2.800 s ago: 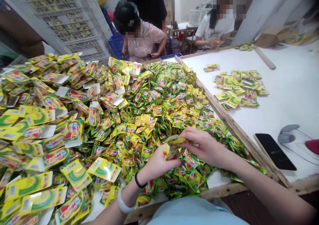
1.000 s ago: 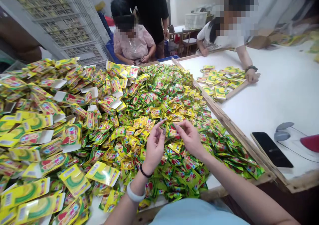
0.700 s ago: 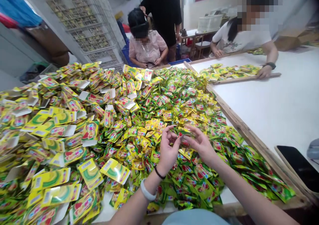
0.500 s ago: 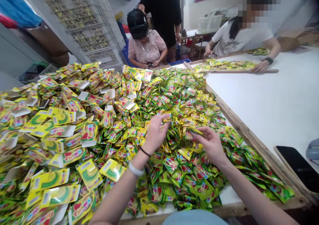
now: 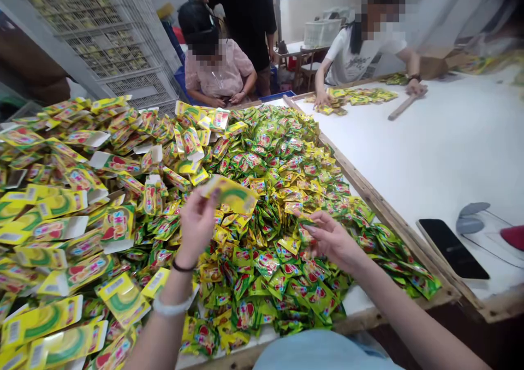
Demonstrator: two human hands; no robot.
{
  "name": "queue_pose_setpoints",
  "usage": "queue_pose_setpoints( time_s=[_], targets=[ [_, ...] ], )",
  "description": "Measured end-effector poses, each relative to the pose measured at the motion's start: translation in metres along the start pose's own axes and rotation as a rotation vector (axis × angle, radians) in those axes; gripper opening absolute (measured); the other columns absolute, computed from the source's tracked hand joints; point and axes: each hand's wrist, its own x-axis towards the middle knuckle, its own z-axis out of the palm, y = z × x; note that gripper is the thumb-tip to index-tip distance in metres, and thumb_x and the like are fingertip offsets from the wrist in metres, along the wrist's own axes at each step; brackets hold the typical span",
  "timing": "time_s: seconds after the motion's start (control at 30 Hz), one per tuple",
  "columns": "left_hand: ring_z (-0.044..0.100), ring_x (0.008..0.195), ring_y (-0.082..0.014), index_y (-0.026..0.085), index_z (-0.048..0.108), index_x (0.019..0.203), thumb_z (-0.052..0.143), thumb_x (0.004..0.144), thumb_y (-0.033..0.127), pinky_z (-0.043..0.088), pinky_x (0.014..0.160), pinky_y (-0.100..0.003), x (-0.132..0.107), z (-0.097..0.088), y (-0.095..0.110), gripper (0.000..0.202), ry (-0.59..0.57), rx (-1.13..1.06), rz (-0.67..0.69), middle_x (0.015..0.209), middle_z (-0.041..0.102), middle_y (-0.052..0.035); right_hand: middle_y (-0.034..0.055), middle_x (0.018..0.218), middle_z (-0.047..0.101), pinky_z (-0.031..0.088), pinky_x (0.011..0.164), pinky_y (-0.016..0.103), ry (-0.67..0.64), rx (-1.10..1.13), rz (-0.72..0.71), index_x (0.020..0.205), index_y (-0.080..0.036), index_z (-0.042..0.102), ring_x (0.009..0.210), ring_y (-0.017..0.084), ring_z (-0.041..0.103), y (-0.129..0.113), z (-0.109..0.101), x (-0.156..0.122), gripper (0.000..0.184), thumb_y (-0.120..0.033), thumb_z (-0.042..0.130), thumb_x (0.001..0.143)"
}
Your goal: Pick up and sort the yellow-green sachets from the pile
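Observation:
My left hand (image 5: 197, 225) is closed on the end of a small yellow carton (image 5: 235, 195), slightly blurred, held up above the heap. My right hand (image 5: 333, 242) has thumb and fingers pinched together on a small packet (image 5: 303, 221), largely hidden against similar ones behind it. Beneath both hands spreads a deep pile of shiny green and yellow packets (image 5: 270, 263) printed with red fruit. To the left lies a large heap of small yellow cartons (image 5: 118, 225), many with white end flaps open.
A wooden rail (image 5: 368, 192) borders the pile on the right. Past it are a phone (image 5: 453, 248) and dark cord on the white table (image 5: 442, 157). Across the table, one person (image 5: 219, 75) sits, and another (image 5: 368, 48) handles packets and a wooden stick (image 5: 407, 103).
My left hand has come up from the packets and now carries a yellow carton. My right hand stays low over the pile. The view has shifted right, and the far person's stick has swung around.

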Motion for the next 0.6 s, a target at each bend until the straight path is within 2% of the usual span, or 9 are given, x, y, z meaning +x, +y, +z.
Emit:
queue_pose_setpoints(
  time_s=[0.1,0.17,0.23,0.27,0.33,0.4,0.47,0.53,0.6],
  targets=[
    [0.061,0.078,-0.0155,0.019,0.062,0.102,0.054,0.085,0.034,0.049,0.071,-0.025,-0.056,0.033,0.028,0.024,-0.192,-0.243,-0.212,0.089,0.065,-0.0039,0.0068,0.136,0.045,0.056,0.046,0.025,-0.050,-0.060,-0.090,0.088,-0.022,0.051,0.076,0.016,0.067,0.011,0.021,-0.002,0.019,-0.026,0.066,0.077],
    [0.061,0.087,-0.0164,0.021,0.057,0.111,0.052,0.086,0.037,0.049,0.077,-0.027,-0.082,0.052,0.036,0.030,-0.168,-0.365,-0.337,0.099,0.064,-0.0053,0.0067,0.131,0.050,0.059,0.056,0.029,-0.005,-0.225,-0.253,0.088,-0.023,0.052,0.094,0.022,0.064,0.019,0.029,-0.004,0.014,-0.023,0.063,0.079],
    [0.057,0.105,-0.0179,0.024,0.046,0.123,0.048,0.087,0.043,0.047,0.088,-0.030,-0.098,0.064,0.042,0.040,-0.107,-0.508,-0.432,0.115,0.059,-0.0073,0.0081,0.128,0.053,0.058,0.074,0.036,0.012,-0.514,-0.461,0.094,-0.024,0.054,0.110,0.025,0.057,0.028,0.030,-0.007,0.013,-0.019,0.058,0.083],
    [0.054,0.112,-0.0186,0.025,0.043,0.126,0.045,0.087,0.047,0.045,0.093,-0.032,-0.102,0.068,0.045,0.045,-0.121,-0.575,-0.470,0.121,0.056,-0.0082,0.0092,0.129,0.052,0.055,0.082,0.038,-0.017,-0.681,-0.548,0.100,-0.024,0.055,0.114,0.025,0.054,0.031,0.029,-0.010,0.018,-0.017,0.054,0.084],
    [0.050,0.118,-0.0203,0.022,0.044,0.126,0.045,0.086,0.052,0.042,0.098,-0.033,-0.103,0.072,0.051,0.050,-0.247,-0.661,-0.538,0.123,0.056,-0.0100,0.0109,0.134,0.048,0.050,0.091,0.040,-0.148,-0.951,-0.640,0.113,-0.024,0.053,0.117,0.024,0.052,0.035,0.025,-0.017,0.029,-0.014,0.049,0.086],
    [0.053,0.115,-0.0222,0.019,0.052,0.119,0.050,0.083,0.049,0.041,0.098,-0.034,-0.099,0.071,0.056,0.047,-0.316,-0.699,-0.607,0.119,0.060,-0.0105,0.0113,0.136,0.046,0.050,0.090,0.040,-0.283,-1.065,-0.660,0.118,-0.026,0.052,0.114,0.024,0.054,0.035,0.022,-0.026,0.035,-0.013,0.047,0.086],
    [0.058,0.106,-0.0229,0.018,0.057,0.111,0.053,0.082,0.043,0.045,0.093,-0.036,-0.094,0.069,0.058,0.038,-0.268,-0.774,-0.688,0.110,0.064,-0.0091,0.0114,0.133,0.049,0.052,0.086,0.038,-0.340,-1.065,-0.693,0.115,-0.026,0.054,0.109,0.023,0.056,0.026,0.020,-0.034,0.035,-0.009,0.047,0.085],
    [0.064,0.092,-0.0222,0.018,0.060,0.099,0.055,0.080,0.039,0.049,0.084,-0.035,-0.089,0.066,0.058,0.029,-0.230,-0.865,-0.726,0.096,0.067,-0.0069,0.0105,0.120,0.055,0.054,0.081,0.035,-0.269,-0.991,-0.732,0.110,-0.026,0.056,0.102,0.021,0.059,0.010,0.020,-0.036,0.035,-0.006,0.049,0.082],
    [0.065,0.077,-0.0204,0.016,0.062,0.088,0.061,0.074,0.036,0.051,0.075,-0.033,-0.088,0.063,0.060,0.024,-0.296,-0.850,-0.688,0.081,0.067,-0.0050,0.0075,0.104,0.057,0.055,0.071,0.031,-0.078,-0.826,-0.756,0.105,-0.026,0.056,0.092,0.019,0.060,-0.011,0.023,-0.030,0.032,-0.006,0.053,0.080]
  ],
)
